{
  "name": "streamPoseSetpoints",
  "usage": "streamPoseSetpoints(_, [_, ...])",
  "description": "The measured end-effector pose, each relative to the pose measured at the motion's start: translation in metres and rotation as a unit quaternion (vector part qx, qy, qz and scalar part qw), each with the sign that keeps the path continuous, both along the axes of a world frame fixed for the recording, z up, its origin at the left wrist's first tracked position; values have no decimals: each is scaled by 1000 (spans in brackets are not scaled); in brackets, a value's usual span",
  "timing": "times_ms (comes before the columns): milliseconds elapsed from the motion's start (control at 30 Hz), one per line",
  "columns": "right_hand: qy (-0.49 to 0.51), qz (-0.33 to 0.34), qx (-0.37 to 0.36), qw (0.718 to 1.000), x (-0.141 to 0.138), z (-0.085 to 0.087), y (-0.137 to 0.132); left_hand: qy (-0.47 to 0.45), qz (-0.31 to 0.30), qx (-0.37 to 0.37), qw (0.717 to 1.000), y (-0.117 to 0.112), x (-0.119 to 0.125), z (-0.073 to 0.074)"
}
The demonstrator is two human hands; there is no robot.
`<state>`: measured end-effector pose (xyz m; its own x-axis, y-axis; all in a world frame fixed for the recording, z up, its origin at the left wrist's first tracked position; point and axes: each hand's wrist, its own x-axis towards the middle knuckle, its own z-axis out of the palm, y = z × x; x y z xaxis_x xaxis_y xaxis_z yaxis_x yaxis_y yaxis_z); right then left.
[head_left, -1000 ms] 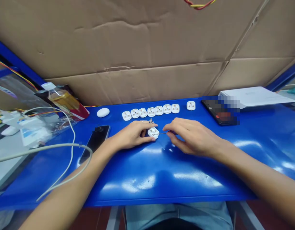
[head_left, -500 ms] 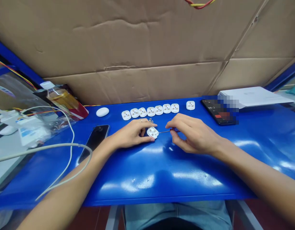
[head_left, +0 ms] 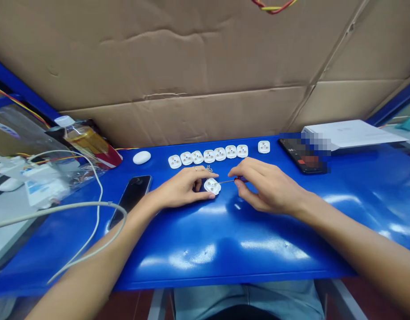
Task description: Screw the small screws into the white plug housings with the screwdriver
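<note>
My left hand (head_left: 188,186) grips a small white plastic housing (head_left: 211,187) with metal contacts between thumb and forefinger, down on the blue tabletop (head_left: 205,240). A screwdriver (head_left: 227,181) with a thin shaft and a reddish handle is pinched in my right hand (head_left: 265,184). Its tip reaches over the right side of the housing; whether it touches a screw I cannot tell. Just behind the housing lies a small heap of screws (head_left: 209,169). Several similar white housings (head_left: 209,155) stand in a row further back, and one more housing (head_left: 264,146) sits apart to their right.
At the left are a dark phone (head_left: 133,195), a looping white cable (head_left: 100,209), a white oval object (head_left: 142,157) and a leaning bottle (head_left: 88,142). A second phone (head_left: 301,155) and a white box (head_left: 351,133) lie right. Cardboard (head_left: 205,66) walls the back.
The housing has turned slightly in my left fingers. The screwdriver's tip has shifted a little left and up, further over the housing. The camera view has moved slightly.
</note>
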<state>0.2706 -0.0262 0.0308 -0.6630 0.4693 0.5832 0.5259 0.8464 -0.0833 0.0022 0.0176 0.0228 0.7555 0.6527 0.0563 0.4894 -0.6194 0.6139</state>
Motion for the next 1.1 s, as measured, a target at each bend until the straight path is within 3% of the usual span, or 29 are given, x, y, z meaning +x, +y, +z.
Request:
streamPoseSetpoints(167, [26,-18,29,999,-1,0,1,-48,70,14,996,0,3,2])
streamPoseSetpoints(367, [34,-21,34,999,-3,-1,2,-109,109,34,988,0,7,0])
streamPoseSetpoints(667, [44,-49,22,998,-3,-4,4,-85,150,72,982,13,11,-20])
streamPoseSetpoints(833, [109,-47,10,993,-4,-4,0,-78,177,90,977,14,8,-15])
streamPoseSetpoints(967, [185,-47,-13,982,-3,-2,-1,-33,147,33,988,9,-2,2])
streamPoseSetpoints(1100, [153,-37,1,987,0,0,3,-8,65,-53,996,4,-6,12])
